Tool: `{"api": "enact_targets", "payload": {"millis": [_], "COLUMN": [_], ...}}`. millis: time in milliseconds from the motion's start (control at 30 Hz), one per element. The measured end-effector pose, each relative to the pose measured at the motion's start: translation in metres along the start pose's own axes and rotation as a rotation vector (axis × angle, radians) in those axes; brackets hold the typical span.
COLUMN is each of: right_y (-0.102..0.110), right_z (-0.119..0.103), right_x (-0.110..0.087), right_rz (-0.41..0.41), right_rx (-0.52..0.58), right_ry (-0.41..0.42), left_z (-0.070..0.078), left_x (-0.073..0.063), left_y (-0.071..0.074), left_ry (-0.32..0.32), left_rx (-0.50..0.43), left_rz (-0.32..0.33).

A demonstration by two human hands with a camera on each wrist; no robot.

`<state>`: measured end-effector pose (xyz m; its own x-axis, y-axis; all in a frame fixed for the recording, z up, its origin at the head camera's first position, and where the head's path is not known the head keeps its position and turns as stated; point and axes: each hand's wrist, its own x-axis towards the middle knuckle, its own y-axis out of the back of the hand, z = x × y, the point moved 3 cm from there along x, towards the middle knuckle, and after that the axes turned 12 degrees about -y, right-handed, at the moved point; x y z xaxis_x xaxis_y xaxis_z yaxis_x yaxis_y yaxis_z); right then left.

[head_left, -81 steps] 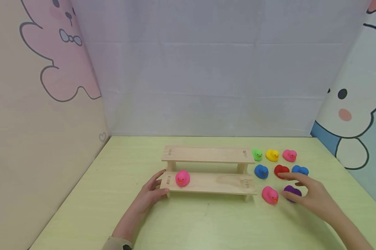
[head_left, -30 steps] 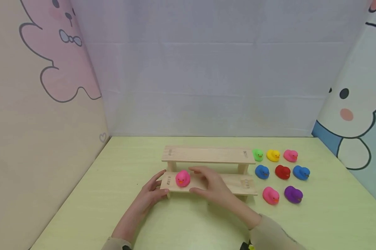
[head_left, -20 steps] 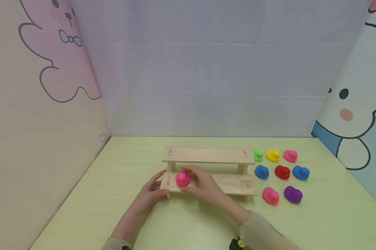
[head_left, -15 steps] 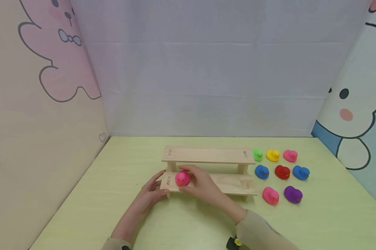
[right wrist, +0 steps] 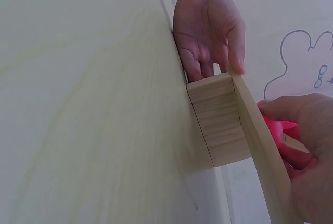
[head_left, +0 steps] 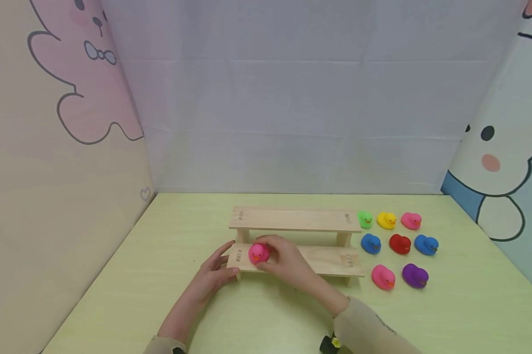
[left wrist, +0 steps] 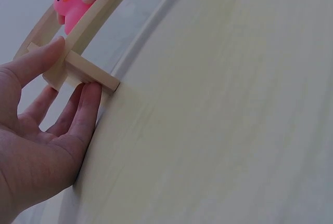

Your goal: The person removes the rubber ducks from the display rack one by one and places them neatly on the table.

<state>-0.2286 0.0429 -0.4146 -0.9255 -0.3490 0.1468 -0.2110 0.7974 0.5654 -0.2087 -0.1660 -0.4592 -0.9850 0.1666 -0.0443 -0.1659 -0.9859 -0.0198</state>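
Note:
A two-tier wooden shelf (head_left: 294,219) stands on the table in the head view. My left hand (head_left: 210,275) grips its left end; the left wrist view puts the thumb (left wrist: 44,60) at the lower board's edge and the fingers against the leg (left wrist: 93,73). On the lower board, near that end, sits a pink rubber duck (head_left: 257,252) with its beak toward me. My right hand (head_left: 290,263) pinches this duck from the right, thumb in front and fingers behind. The right wrist view shows the duck (right wrist: 276,128) partly hidden by the board and fingers.
Right of the shelf, several rubber ducks sit in rows, among them a green one (head_left: 365,220), a yellow one (head_left: 386,220), a red one (head_left: 400,244), a purple one (head_left: 415,276) and a pink one (head_left: 383,277). A pale curtain (head_left: 266,123) hangs behind the table.
My right hand has left the purple duck at the right, crossed leftward to the shelf and closed its fingers on the pink duck there. The left hand and shelf look unmoved.

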Motion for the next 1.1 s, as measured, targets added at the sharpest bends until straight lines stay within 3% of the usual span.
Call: {"api": "enact_targets", "payload": {"millis": [567, 833, 1100], "right_y": [0.015, 0.032, 0.057], "right_z": [0.0, 0.006, 0.015], "right_x": [-0.015, -0.028, -0.047], "right_rz": [0.037, 0.063, 0.136], "right_rx": [-0.017, -0.061, -0.149], "right_ry": [-0.005, -0.05, 0.0], "left_z": [-0.001, -0.002, -0.002], "left_x": [0.001, 0.001, 0.001], "left_y": [0.0, 0.0, 0.001], "left_ry": [-0.005, -0.022, -0.046], "left_rx": [-0.009, -0.022, -0.021], "left_rz": [0.005, -0.001, -0.019]}}
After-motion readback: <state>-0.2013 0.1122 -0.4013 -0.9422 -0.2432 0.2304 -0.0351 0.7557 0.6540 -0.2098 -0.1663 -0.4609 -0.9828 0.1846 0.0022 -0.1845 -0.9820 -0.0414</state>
